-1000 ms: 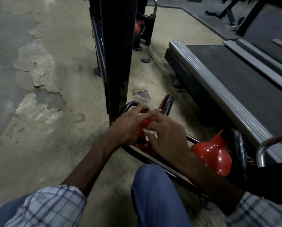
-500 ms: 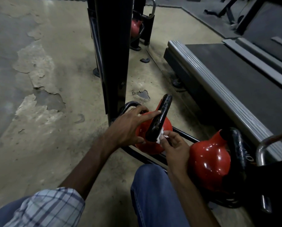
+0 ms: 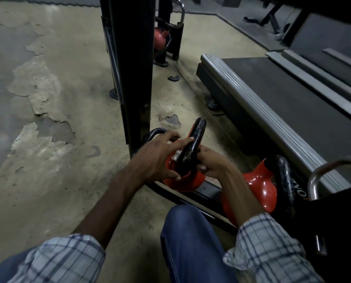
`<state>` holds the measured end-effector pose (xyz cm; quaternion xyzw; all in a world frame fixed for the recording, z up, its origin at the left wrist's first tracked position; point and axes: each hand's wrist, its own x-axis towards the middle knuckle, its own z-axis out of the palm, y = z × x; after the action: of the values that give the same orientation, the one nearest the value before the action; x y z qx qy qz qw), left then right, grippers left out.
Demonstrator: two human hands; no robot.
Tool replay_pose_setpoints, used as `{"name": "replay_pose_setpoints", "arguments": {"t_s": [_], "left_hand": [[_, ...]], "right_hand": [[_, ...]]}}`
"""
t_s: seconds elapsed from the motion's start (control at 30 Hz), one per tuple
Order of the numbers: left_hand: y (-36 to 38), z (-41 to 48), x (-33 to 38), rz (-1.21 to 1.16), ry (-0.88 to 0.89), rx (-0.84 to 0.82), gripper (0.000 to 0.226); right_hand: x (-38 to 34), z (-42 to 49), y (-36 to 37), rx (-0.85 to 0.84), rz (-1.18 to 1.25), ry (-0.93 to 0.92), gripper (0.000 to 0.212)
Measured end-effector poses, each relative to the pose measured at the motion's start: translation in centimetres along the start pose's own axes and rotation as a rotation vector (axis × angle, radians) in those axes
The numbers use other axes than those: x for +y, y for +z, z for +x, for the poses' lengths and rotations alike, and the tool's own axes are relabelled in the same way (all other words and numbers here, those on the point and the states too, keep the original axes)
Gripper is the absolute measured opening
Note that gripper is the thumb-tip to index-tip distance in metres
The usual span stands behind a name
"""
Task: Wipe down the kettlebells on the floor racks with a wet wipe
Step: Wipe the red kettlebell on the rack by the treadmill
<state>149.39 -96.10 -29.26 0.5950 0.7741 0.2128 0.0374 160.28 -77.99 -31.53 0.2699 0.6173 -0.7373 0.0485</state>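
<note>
From the head view we see the left hand resting on the red kettlebell, fingers spread and mostly straight, the index finger reaching to its black handle. The right hand curls round that handle from the other side, gripping a white wet wipe that peeks out beside the handle. This kettlebell sits on the floor rack, just in front of a black post. A second kettlebell stands just to its right, beside a treadmill. A far kettlebell shows behind the post.
</note>
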Motion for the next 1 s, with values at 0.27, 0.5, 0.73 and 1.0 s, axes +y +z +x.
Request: {"name": "replay_pose_setpoints", "arguments": {"t_s": [0.27, 0.5, 0.73, 1.0], "left_hand": [[-0.1, -0.3, -0.3, -0.006, 0.002, -0.004, 0.119], [0.2, 0.2, -0.4, -0.001, 0.002, 0.021, 0.109], [0.2, 0.3, -0.4, -0.019, 0.006, 0.036, 0.107], [0.0, 0.2, -0.2, -0.041, -0.002, 0.036, 0.106]], "right_hand": [[2.3, -1.5, 0.9, 0.023, 0.180, -0.100, 0.033], [5.6, -4.8, 4.5, 0.608, 0.188, -0.306, 0.017], [4.3, -4.7, 6.6, 0.909, 0.187, -0.487, 0.011], [-0.4, 0.6, 2.0, 0.905, 0.163, -0.517, 0.021]]}}
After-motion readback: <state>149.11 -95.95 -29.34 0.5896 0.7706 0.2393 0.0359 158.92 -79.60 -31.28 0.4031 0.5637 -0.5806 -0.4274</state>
